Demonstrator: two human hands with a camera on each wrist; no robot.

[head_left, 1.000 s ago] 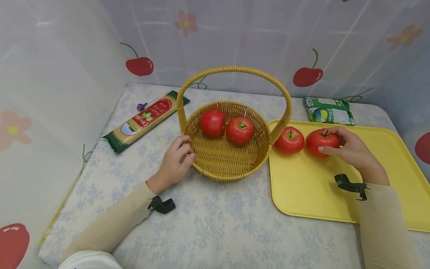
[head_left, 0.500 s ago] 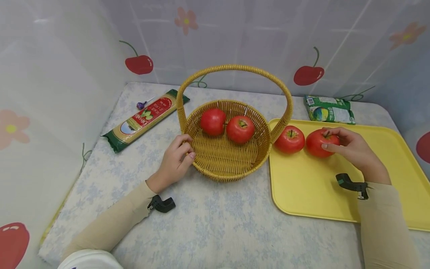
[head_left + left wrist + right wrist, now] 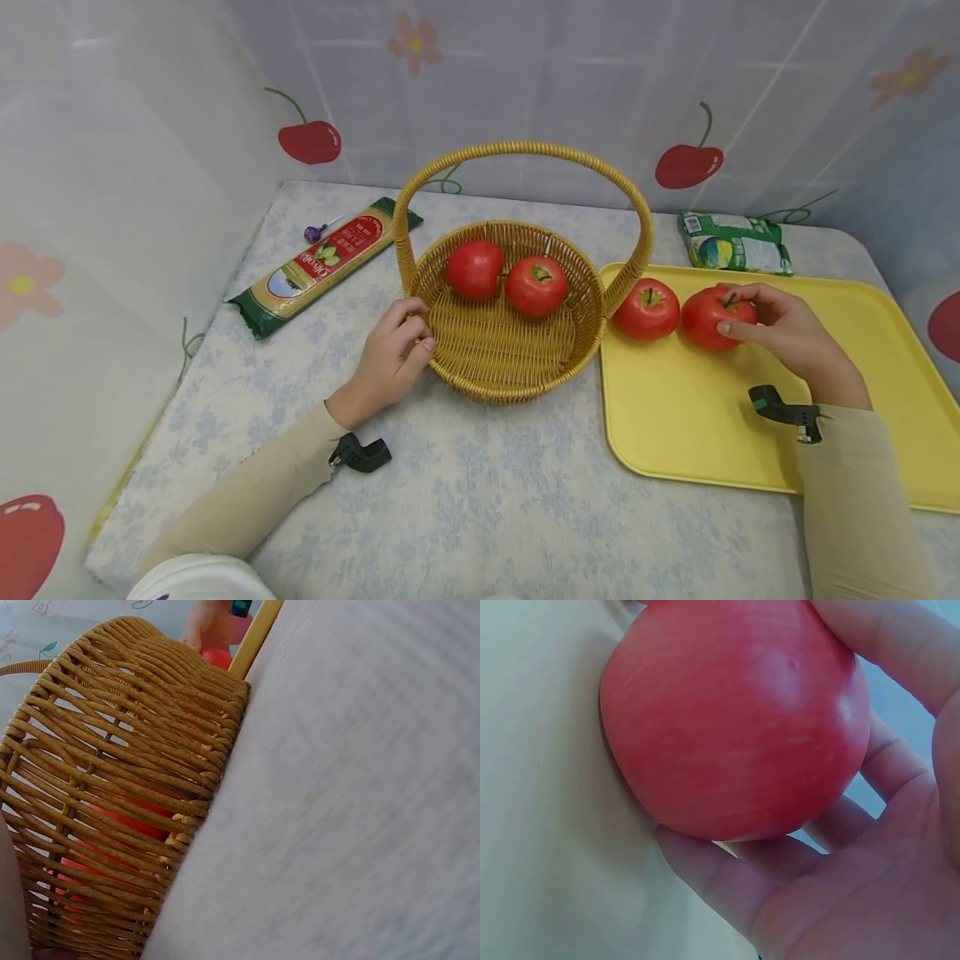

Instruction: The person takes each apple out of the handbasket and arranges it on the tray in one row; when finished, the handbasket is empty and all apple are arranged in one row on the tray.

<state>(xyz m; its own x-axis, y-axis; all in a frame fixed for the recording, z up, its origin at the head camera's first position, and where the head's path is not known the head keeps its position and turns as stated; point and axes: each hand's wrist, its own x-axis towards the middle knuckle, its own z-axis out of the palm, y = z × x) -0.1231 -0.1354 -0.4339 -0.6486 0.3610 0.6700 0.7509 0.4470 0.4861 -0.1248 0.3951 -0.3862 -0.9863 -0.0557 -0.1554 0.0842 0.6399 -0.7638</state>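
A yellow wicker basket with a tall arched handle stands mid-table in the head view, with two red apples inside at its back. My left hand grips the left side of its rim with curled fingers. To the right, my right hand holds a red apple on the yellow tray, thumb at the near side and fingers behind. In the right wrist view the fingers curve round this apple close over the tray. Another red apple sits between it and the basket.
The yellow tray fills the right side of the table. A green snack packet lies behind it. At the left are a long pasta packet and a purple lollipop. A white round lid shows at the front edge.
My right thumb has shifted slightly to the right on the apple. The left hand, the basket and the apples stay where they were.
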